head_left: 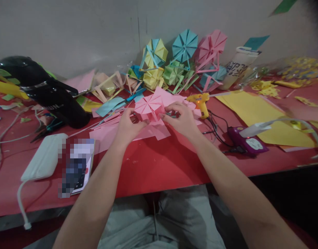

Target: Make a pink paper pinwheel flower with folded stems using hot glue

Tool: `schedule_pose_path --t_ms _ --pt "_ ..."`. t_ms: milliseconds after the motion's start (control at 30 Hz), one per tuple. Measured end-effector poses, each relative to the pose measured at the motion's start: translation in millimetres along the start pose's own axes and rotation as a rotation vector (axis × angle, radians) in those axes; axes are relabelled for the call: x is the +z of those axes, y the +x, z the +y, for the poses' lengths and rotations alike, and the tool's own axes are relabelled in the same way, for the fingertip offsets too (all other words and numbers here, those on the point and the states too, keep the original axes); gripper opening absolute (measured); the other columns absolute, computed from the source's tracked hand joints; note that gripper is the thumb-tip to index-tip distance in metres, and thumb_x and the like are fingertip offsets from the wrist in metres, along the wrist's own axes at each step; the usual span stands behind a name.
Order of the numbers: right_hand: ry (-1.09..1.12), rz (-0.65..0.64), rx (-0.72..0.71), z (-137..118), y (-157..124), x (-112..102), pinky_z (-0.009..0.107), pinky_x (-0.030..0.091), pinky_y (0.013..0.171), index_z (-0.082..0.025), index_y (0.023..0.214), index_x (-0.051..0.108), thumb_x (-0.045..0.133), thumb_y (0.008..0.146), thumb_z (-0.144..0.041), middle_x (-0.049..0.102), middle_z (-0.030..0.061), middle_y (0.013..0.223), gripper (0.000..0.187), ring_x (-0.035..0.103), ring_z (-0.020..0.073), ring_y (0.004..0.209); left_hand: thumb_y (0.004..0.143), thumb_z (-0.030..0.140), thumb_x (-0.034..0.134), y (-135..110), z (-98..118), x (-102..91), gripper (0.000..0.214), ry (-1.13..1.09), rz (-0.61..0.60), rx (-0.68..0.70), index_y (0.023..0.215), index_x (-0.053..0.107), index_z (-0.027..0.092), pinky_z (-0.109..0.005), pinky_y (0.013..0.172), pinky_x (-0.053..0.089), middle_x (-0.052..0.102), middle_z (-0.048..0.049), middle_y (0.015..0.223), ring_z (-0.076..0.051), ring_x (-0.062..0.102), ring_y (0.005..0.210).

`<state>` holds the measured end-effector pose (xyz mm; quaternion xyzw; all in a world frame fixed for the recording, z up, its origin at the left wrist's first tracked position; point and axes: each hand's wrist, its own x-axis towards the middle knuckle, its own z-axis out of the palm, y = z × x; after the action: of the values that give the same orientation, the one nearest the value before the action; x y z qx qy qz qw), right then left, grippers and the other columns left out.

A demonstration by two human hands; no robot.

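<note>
A folded pink paper wheel (149,105) with radial creases rests on loose pink paper sheets (107,133) on the red table (153,166). My left hand (128,126) pinches the wheel's lower left edge, fingers curled on it. On the wheel's right edge, my right hand (181,119) grips with bent fingers. Both forearms reach in from the bottom of the view.
A yellow glue gun (199,101) stands just right of my right hand, its cable running to a purple device (248,142). Finished paper wheels (185,46) line the wall. A black helmet (42,88), a white power bank (43,157), a phone (78,166) and yellow sheets (268,119) lie around.
</note>
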<state>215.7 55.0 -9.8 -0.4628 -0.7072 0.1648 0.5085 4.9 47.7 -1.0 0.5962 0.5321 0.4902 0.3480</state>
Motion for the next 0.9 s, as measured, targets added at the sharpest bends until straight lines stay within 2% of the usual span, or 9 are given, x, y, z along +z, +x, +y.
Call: schedule_pose_path --t_ms 133,300,500,600,700,900 --pt "-0.023 -0.02 0.016 1.4 0.3 1.0 0.031 0.045 0.063 -0.02 0.07 0.067 0.07 0.077 -0.023 0.063 0.0018 0.076 0.008 0.052 0.014 0.065 0.063 0.024 0.087 -0.6 -0.9 0.7 0.04 0.069 -0.001 0.047 0.088 0.055 0.02 -0.044 0.096 0.054 0.064 -0.0036 0.1 -0.019 0.064 0.096" --pt "-0.038 -0.022 -0.002 0.0 -0.3 1.6 0.031 0.042 0.063 -0.02 0.066 0.064 0.065 0.074 -0.014 0.06 0.001 0.073 0.01 0.05 0.0137 0.065 0.065 0.022 0.085 -1.7 3.0 1.0 0.04 0.066 -0.038 0.039 0.092 0.056 0.02 -0.041 0.094 0.055 0.065 -0.0042 0.104 -0.018 0.065 0.095" --pt "-0.072 -0.056 0.039 -0.2 0.4 1.1 0.031 0.04 0.062 -0.019 0.068 0.064 0.069 0.077 -0.022 0.059 0.0012 0.074 0.011 0.047 0.0129 0.063 0.065 0.024 0.085 -1.4 0.9 1.3 0.039 0.081 -0.02 0.036 0.091 0.056 0.02 -0.041 0.095 0.054 0.064 -0.0033 0.101 -0.018 0.064 0.094" --pt "-0.095 -0.082 0.059 1.1 0.9 0.7 0.031 0.039 0.06 -0.019 0.064 0.06 0.074 0.076 -0.025 0.057 0.0013 0.074 0.019 0.046 0.0128 0.062 0.065 0.022 0.084 -1.9 -0.5 1.9 0.039 0.072 -0.028 0.048 0.092 0.056 0.02 -0.04 0.093 0.055 0.065 -0.0035 0.102 -0.018 0.065 0.096" --pt "-0.119 -0.121 0.063 2.1 0.9 0.2 0.031 0.037 0.059 -0.02 0.059 0.056 0.072 0.078 -0.025 0.055 0.0013 0.07 0.025 0.046 0.013 0.061 0.065 0.02 0.084 -2.8 0.5 2.6 0.04 0.06 -0.053 0.06 0.093 0.055 0.021 -0.038 0.091 0.055 0.066 -0.0043 0.101 -0.02 0.065 0.099" --pt "-0.087 -0.12 0.029 1.0 0.8 0.1 0.032 0.037 0.059 -0.02 0.06 0.056 0.068 0.079 -0.022 0.055 0.0008 0.069 0.023 0.048 0.0132 0.061 0.065 0.021 0.085 -3.8 5.8 2.7 0.042 0.086 -0.065 0.06 0.093 0.054 0.022 -0.036 0.087 0.056 0.067 -0.0037 0.099 -0.021 0.066 0.099"
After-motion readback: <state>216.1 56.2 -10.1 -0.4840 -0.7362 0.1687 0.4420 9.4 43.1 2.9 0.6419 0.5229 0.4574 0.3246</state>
